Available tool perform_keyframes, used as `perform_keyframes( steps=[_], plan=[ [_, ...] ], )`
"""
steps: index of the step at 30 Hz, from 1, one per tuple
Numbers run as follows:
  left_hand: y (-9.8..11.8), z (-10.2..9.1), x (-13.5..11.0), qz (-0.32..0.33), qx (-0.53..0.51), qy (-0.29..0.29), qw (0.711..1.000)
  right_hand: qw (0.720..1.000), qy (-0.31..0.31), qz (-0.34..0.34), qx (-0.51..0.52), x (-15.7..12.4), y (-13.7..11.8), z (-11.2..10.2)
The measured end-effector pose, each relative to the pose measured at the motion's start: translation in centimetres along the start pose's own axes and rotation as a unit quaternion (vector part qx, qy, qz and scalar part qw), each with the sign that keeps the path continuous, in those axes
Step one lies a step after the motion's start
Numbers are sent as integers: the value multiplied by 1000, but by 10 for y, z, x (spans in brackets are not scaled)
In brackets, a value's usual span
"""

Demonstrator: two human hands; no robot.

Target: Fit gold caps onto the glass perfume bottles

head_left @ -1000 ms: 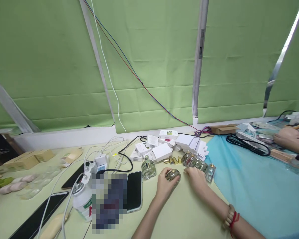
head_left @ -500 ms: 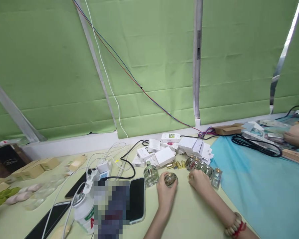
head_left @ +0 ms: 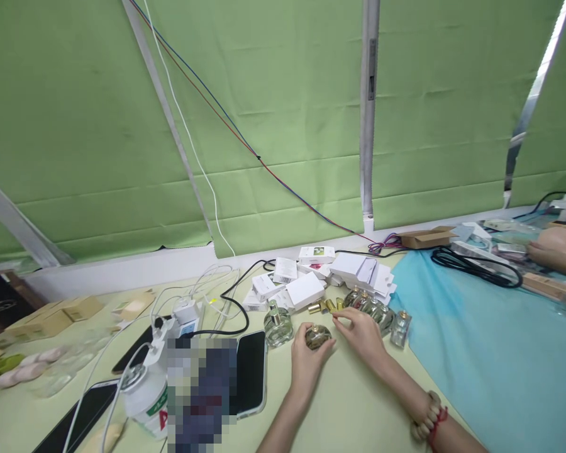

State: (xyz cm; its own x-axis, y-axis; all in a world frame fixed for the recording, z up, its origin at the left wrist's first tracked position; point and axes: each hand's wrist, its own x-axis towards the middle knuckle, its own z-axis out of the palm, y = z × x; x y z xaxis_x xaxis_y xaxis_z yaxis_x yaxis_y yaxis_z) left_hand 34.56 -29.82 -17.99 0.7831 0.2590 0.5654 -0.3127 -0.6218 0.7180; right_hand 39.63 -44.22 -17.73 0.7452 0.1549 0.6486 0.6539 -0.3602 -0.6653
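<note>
My left hand point(head_left: 305, 355) is wrapped round a round glass perfume bottle point(head_left: 317, 338) with a gold neck, standing on the pale yellow tabletop. Just right of it, my right hand point(head_left: 364, 335) has thumb and forefinger pinched together; a tiny gold-coloured bit shows at the tips, too small to name. Several gold caps point(head_left: 315, 307) lie just beyond these fingertips. Behind my right hand stands a row of glass perfume bottles point(head_left: 375, 309), partly hidden by it, with a squarer bottle point(head_left: 400, 329) at the right end. Another perfume bottle point(head_left: 278, 327) with a spray top stands left of my left hand.
White boxes point(head_left: 306, 288) are heaped behind the bottles. At left are a phone point(head_left: 252, 371), a white container point(head_left: 146, 399) and a power strip point(head_left: 163, 349) with tangled cables. A blue cloth point(head_left: 471, 340) covers the right side, with a coiled black cable point(head_left: 476, 267) on it.
My right hand has moved left, from beside the bottle row towards the bottle in my left hand. The left hand keeps its hold. The camera view has shifted slightly.
</note>
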Motion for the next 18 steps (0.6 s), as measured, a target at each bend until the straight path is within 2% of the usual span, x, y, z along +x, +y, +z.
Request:
perform_keyframes(
  steps=[3, 5, 9, 13, 18],
  plan=[
    [5, 2, -3, 15, 0, -39, 999, 978, 0, -61, 199, 1, -8, 0],
    [8, 2, -4, 53, 13, -60, 997, 959, -29, -90, 267, 1, -12, -1],
    [11, 0, -4, 112, 83, -62, 988, 950, -74, -109, 284, 1, -15, -2],
    [10, 0, -3, 120, 96, -65, 986, 947, -96, -126, 279, 2, -14, 0],
    [8, 2, -4, 101, 105, -57, 988, 945, -101, -112, 289, 6, -10, 2]
  ],
)
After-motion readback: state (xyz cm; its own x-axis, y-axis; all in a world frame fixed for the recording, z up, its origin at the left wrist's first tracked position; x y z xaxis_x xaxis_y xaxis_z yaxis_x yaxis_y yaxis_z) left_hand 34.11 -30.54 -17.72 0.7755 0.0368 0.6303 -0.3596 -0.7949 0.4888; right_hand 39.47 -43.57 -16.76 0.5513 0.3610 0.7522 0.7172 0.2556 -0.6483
